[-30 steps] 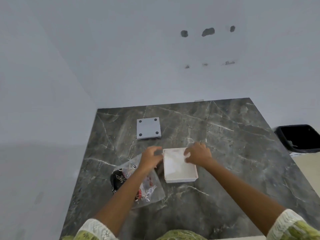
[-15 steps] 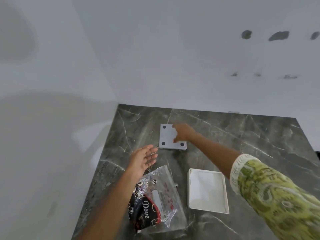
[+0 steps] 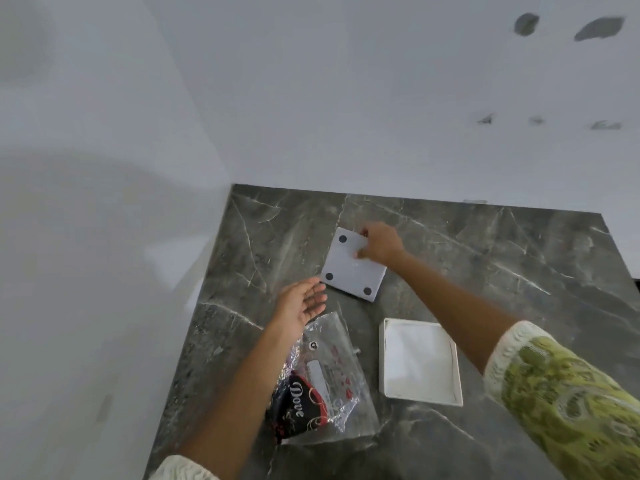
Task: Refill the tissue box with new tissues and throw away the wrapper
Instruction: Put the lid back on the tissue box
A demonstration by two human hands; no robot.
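Grey marble table (image 3: pixel 485 258) in a white-walled corner. R hand (image 3: pixel 381 245) reaches to the far-left part of the table, fingers closed on the far right corner of the white base panel (image 3: pixel 349 268), which has dark round feet facing up; panel looks tilted, near edge low. L hand (image 3: pixel 301 303) open, palm up, empty, just beside the panel's near left corner. Hands apart. Tissue box (image 3: pixel 420 362), open side up w/ white tissues inside, lies nearer the front edge, right of the wrapper (image 3: pixel 325 379). Judgement: panel must travel back toward the front-right to the box; R hand has it, L is nearer to steady.
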